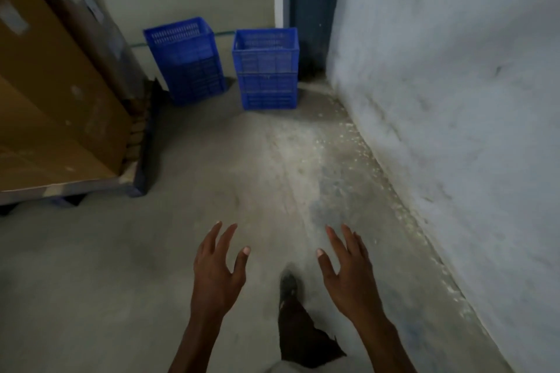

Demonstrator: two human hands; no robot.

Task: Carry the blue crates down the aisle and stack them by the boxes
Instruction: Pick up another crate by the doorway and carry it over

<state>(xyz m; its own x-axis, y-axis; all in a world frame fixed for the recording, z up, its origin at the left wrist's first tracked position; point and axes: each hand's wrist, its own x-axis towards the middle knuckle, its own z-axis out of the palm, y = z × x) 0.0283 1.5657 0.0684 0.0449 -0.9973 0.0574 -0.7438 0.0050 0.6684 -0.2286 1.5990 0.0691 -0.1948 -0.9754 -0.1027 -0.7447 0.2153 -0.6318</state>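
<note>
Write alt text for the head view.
Two empty, open hands, left hand and right hand, reach toward two blue crate stacks on the concrete floor, beside cardboard boxes and a pale wall.

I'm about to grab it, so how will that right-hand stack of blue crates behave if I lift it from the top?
The right stack of blue crates looks like stiff lattice plastic, so it should hold its shape. The top crate appears empty, so it is probably light for its size. The crates seem only nested, so lifting the top rim may leave the lower ones on the floor.
</note>
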